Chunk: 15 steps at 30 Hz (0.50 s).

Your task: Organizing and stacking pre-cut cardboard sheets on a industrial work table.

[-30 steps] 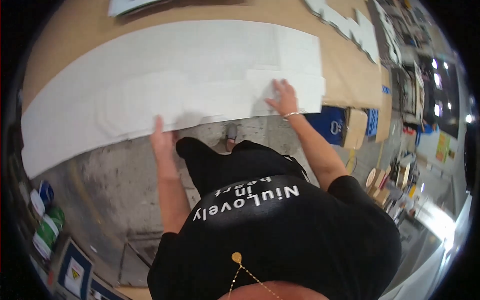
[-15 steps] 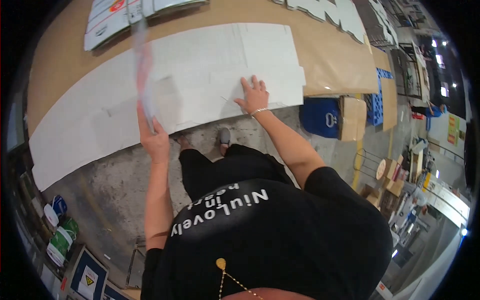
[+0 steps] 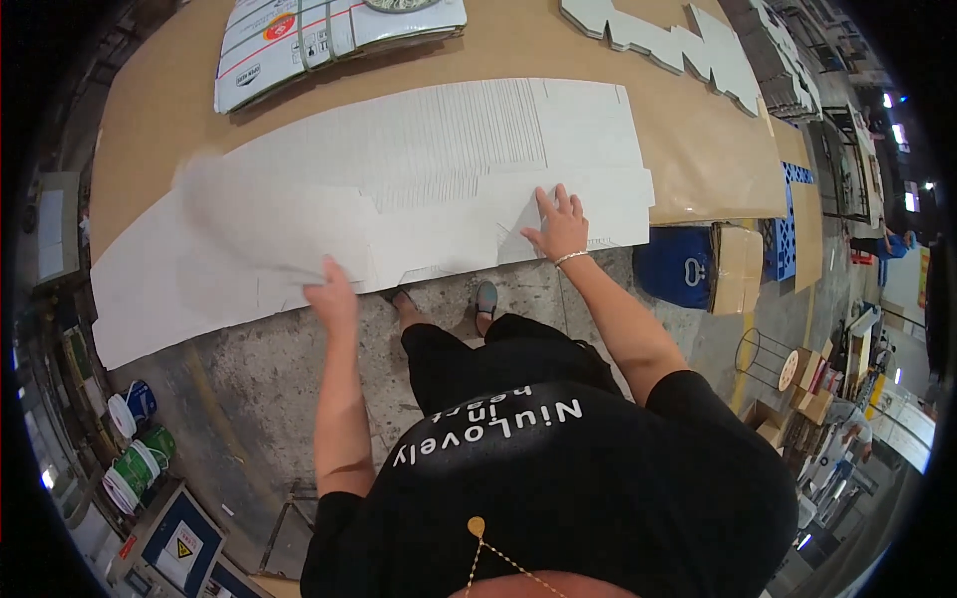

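A long white cardboard sheet (image 3: 568, 130) lies flat along the near edge of the table, with close parallel lines across its middle. My right hand (image 3: 560, 227) rests on its right part, fingers spread. My left hand (image 3: 332, 294) is closed on the near edge of a white cardboard piece (image 3: 259, 224), smeared by motion over the sheet's left part. Whether this piece is loose or joined to the sheet, I cannot tell.
Brown paper (image 3: 698, 169) covers the table. A strapped stack of printed white cartons (image 3: 299, 50) lies at the far left, jagged white cut-outs (image 3: 648, 45) at the far right. A blue bin (image 3: 673, 267) and a brown box (image 3: 738, 267) stand past the near right edge.
The white piece in my left hand has swung from standing on edge to lying over leftward, its red marking out of sight. My right hand stays on the sheet; the whole view has shifted.
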Each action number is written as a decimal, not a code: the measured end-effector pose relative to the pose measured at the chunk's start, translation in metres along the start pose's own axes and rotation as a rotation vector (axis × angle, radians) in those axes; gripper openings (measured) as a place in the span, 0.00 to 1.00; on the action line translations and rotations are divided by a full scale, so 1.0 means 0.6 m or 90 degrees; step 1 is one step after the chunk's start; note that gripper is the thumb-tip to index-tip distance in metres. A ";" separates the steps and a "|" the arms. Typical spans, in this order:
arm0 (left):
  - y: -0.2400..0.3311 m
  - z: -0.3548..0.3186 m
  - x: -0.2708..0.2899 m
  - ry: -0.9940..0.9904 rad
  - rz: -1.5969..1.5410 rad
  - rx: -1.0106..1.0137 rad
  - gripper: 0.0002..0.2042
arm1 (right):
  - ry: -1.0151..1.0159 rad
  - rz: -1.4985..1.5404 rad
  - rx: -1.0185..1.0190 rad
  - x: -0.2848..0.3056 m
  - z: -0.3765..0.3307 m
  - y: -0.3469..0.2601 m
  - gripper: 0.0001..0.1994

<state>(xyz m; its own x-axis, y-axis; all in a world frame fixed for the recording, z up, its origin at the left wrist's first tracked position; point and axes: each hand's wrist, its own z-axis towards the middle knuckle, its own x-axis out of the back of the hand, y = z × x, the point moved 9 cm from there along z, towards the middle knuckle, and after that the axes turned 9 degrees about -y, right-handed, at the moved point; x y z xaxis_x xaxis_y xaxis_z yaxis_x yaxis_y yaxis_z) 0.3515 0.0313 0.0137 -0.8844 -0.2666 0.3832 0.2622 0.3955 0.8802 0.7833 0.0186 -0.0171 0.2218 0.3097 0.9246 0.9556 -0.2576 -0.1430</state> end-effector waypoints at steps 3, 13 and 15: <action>0.222 -0.101 -0.062 0.008 0.225 -0.464 0.18 | -0.014 0.015 -0.003 0.001 0.000 0.010 0.41; -0.164 0.044 0.013 -0.120 -0.724 0.130 0.18 | -0.019 -0.008 0.011 -0.004 0.005 0.007 0.41; -0.185 0.055 0.043 -0.047 -0.375 0.139 0.18 | -0.018 -0.003 0.025 -0.005 0.002 0.002 0.41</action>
<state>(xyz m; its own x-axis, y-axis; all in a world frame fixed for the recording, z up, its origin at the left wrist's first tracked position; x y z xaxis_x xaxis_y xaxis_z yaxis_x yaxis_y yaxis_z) 0.2870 0.0094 -0.0831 -0.8829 -0.4357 -0.1753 -0.3547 0.3741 0.8569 0.7842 0.0185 -0.0208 0.2222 0.3373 0.9148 0.9634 -0.2202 -0.1528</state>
